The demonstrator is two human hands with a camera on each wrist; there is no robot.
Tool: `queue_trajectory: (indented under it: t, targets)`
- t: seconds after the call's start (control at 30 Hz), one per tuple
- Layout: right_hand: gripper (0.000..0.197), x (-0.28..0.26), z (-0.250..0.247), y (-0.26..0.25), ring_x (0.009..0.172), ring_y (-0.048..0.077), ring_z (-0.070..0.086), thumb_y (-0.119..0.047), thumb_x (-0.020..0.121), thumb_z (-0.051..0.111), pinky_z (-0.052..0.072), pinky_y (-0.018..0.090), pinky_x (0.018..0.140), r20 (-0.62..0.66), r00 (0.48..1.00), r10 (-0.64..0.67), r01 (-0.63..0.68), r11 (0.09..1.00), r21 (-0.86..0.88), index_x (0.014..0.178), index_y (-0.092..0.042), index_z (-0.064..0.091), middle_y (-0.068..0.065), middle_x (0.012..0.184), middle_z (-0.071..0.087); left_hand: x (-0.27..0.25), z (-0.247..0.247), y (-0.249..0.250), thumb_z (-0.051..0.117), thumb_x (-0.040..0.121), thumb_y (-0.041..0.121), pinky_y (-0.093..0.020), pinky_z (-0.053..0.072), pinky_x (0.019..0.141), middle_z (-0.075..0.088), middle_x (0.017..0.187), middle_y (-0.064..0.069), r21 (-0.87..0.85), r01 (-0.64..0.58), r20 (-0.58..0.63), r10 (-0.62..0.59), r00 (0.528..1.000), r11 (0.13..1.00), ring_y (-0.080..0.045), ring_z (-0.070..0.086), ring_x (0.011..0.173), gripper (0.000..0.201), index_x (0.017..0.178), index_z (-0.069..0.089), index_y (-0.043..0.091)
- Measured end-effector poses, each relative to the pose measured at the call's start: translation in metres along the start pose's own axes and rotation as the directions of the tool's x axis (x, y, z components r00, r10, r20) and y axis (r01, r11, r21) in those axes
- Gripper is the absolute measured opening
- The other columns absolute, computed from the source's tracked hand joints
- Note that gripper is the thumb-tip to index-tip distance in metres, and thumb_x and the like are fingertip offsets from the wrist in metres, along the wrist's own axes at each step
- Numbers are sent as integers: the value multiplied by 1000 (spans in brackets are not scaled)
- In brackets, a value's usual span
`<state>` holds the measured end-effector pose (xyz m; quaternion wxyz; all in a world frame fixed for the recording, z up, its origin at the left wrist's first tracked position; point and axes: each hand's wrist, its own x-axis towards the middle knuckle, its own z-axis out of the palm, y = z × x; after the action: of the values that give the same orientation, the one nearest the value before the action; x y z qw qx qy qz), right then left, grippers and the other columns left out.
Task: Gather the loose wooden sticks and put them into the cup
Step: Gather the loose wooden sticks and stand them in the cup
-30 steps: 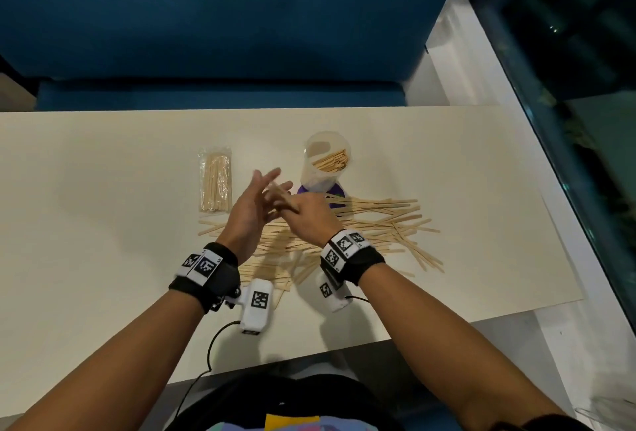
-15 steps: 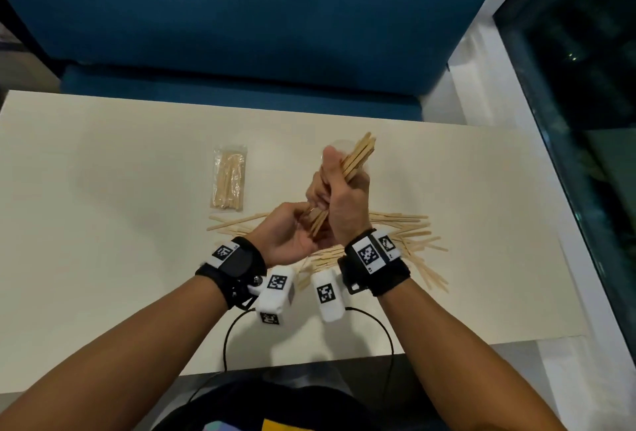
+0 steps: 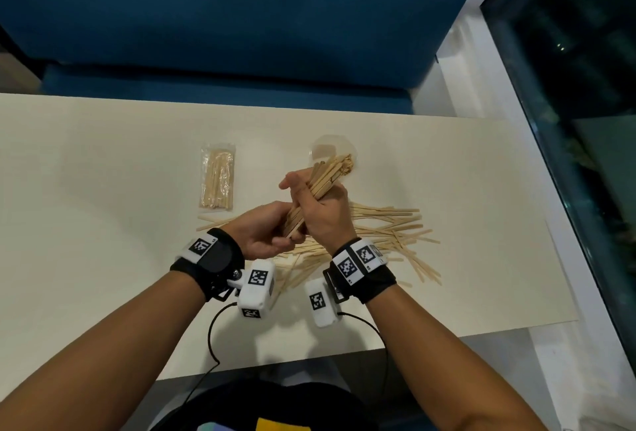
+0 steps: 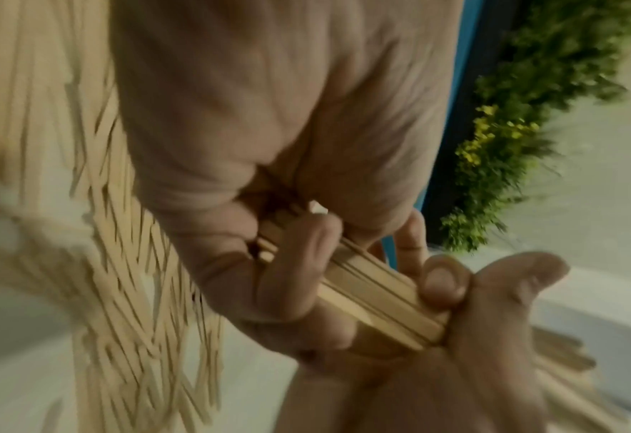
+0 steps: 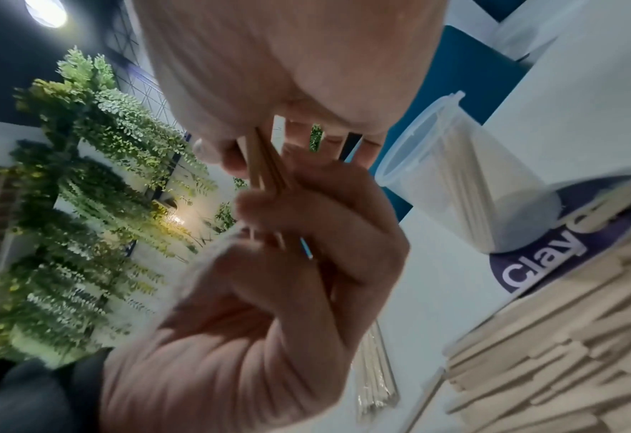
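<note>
My right hand [image 3: 321, 205] grips a bundle of wooden sticks [image 3: 325, 176] round its middle, above the table [image 3: 103, 224]. The bundle is tilted, and its upper end points at the clear plastic cup [image 3: 332, 150], which holds several sticks. My left hand [image 3: 270, 234] curls round the bundle's lower end. In the left wrist view the bundle [image 4: 377, 296] butts against my left palm. In the right wrist view the cup [image 5: 455, 175] stands just right of both hands. Many loose sticks [image 3: 389, 227] lie spread under and right of my hands.
A sealed clear packet of sticks [image 3: 217, 177] lies left of the cup. The cup stands on a purple label [image 5: 551, 255]. A blue bench [image 3: 223, 17] runs behind the table. A glass wall [image 3: 578, 120] is at the right.
Both hands left the pile and lifted a bundle of sticks. Since half a second ago the bundle has tilted lower, its top end towards the cup.
</note>
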<state>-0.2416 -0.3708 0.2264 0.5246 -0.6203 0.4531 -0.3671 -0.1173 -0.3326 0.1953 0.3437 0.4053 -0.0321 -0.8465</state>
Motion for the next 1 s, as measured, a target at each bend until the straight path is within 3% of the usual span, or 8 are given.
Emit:
queue_trajectory:
  t: [0.23,0.37,0.47,0.53,0.6,0.73,0.9,1.0]
  targets:
    - [29,-7,-1,-2,56,11,63,-30,97,68,52,24,54,28,995,96,-97,995,33,92,-2,71,-8,64,61,-5,2,-2,29,107,22,-20,21,38,40,59,-5,343,-105,-74,139,988,934,-12,30,40,29,96,53,9]
    - [16,-12,-5,-2,79,10,71,-32,93,72,58,30,75,62,991,117,-116,993,-19,90,-16,73,-5,79,72,-4,9,-6,32,107,21,-24,17,44,29,60,0,518,-136,-190,268,945,845,-11,21,47,37,71,40,20]
    - [32,-9,-23,-11,93,12,67,-36,90,74,59,37,81,-20,999,-32,31,997,-64,113,-17,61,-1,105,68,-11,2,-6,31,111,33,-25,19,46,32,55,4,583,-102,-230,284,931,806,-11,22,46,48,66,41,20]
    - [32,-8,-33,-16,97,12,66,-34,96,67,58,32,81,-80,982,-169,157,977,-145,122,-16,58,-2,113,66,-14,-1,-8,30,111,32,-25,19,46,32,53,5,588,-92,-252,291,923,803,-10,22,44,50,65,41,18]
    - [17,-10,-31,-16,89,13,65,-25,104,55,57,33,76,-3,970,-245,234,931,-280,112,-12,64,0,104,67,-15,-1,-11,31,111,30,-26,18,46,33,51,6,577,-96,-257,292,921,811,-9,22,42,50,65,42,17]
    - [26,-20,-18,-8,73,17,57,-18,107,47,48,39,69,133,972,-194,233,855,-462,90,-6,63,4,81,63,-16,0,-21,33,110,26,-27,14,47,33,50,5,562,-98,-238,275,932,821,-11,21,45,49,63,41,16]
    - [22,-26,-10,-11,89,6,51,-8,103,45,35,7,80,54,995,-87,102,866,-489,108,-7,66,2,99,66,-16,-9,-32,42,105,22,-28,12,48,35,55,2,491,-126,-292,299,909,862,-12,21,47,40,66,46,18]
    - [21,-32,-10,-14,91,18,57,-8,103,48,44,26,83,139,987,-82,140,862,-488,101,-3,68,7,97,66,-13,-15,-33,46,105,26,-27,15,48,35,58,0,477,-126,-371,329,868,870,-12,23,46,40,66,47,17]
